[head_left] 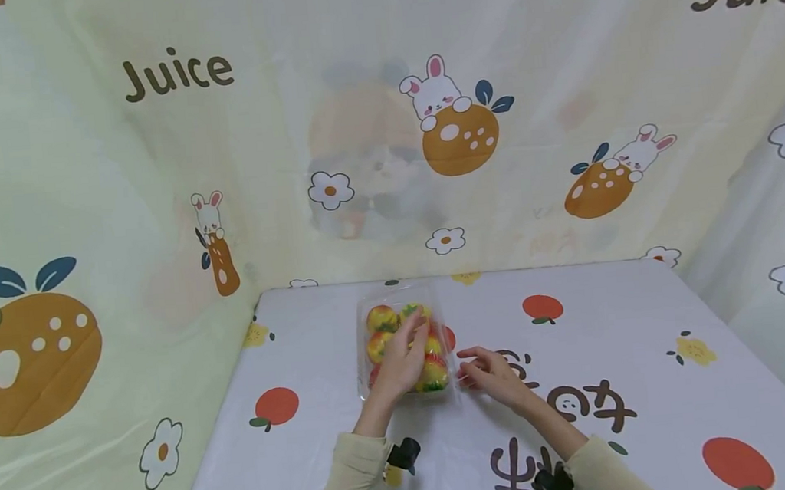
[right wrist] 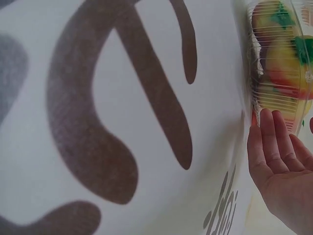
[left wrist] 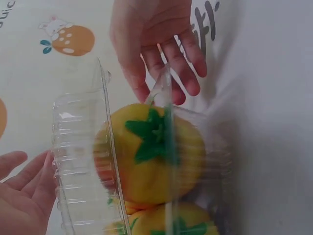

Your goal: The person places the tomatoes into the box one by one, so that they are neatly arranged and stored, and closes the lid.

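A clear plastic clamshell box point(head_left: 396, 295) stands near the back of the table. Inside sit several yellow-and-red toy fruits point(head_left: 380, 318) with green leafy tops. My left hand point(head_left: 403, 356) lies over the box, its fingers extended against the lid. In the left wrist view, the ribbed lid point(left wrist: 80, 161) stands slightly apart from the base at the near end, with a fruit point(left wrist: 149, 154) showing through the plastic. Just off the box's right side is my right hand point(head_left: 489, 372), holding nothing. Its fingers point(right wrist: 281, 142) reach toward the box wall in the right wrist view.
The table has a white cloth point(head_left: 620, 327) printed with fruit and dark lettering. Behind it hangs a cream curtain point(head_left: 274, 146) with rabbits and oranges, continuing along both sides. A black wrist camera point(head_left: 404, 454) sits at the left cuff, another point(head_left: 554, 482) at the right.
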The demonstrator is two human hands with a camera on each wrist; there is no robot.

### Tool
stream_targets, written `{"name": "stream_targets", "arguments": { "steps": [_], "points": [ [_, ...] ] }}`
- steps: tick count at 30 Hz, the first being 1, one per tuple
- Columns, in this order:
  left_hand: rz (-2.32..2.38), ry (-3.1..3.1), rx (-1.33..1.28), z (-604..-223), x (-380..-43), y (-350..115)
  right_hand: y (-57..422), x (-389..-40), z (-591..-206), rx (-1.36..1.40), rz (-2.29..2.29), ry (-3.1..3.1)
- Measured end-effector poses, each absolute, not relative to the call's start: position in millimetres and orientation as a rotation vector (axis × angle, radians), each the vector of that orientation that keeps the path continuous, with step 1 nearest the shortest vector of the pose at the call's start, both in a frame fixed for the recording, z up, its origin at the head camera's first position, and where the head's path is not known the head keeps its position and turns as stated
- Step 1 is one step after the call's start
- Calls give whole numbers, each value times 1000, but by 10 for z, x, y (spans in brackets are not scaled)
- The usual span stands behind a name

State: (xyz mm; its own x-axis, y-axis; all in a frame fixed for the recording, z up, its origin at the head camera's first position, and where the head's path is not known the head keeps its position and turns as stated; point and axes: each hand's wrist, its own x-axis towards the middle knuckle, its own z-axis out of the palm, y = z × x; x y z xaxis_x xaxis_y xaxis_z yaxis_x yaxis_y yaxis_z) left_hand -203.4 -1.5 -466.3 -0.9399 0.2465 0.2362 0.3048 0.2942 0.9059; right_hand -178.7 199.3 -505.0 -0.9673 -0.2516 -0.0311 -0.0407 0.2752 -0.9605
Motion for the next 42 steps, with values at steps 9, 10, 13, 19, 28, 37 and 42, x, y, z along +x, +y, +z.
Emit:
{"name": "stream_targets", "arguments": {
  "steps": [9, 10, 13, 19, 28, 37, 42],
  "points": [
    [-1726, -2522, -514, -4739, -2013, 39, 2044, -1855, -5231, -245, -1804, 2345],
    [-1729, -2515, -520, -4740, -2012, 45, 2056, -1877, -5277, -240, -1801, 2353],
    [-1725, -2519, -525, -4750, -2012, 61, 2086, -1939, -5415, -220, -1804, 2363],
    [-1703, -2533, -532, -4764, -2018, 69, 2102, -1965, -5494, -227, -1811, 2344],
    [-1566, -2295, -549, -4786, -2087, -16, 2046, -1815, -5205, -268, -1834, 2320],
    [-1435, -2265, -437, -4682, -2087, -154, 2095, -1973, -5498, -226, -1812, 2341],
    [-1363, -2327, -423, -4651, -2071, -194, 2097, -1982, -5510, -217, -1797, 2361]
  ]
}}
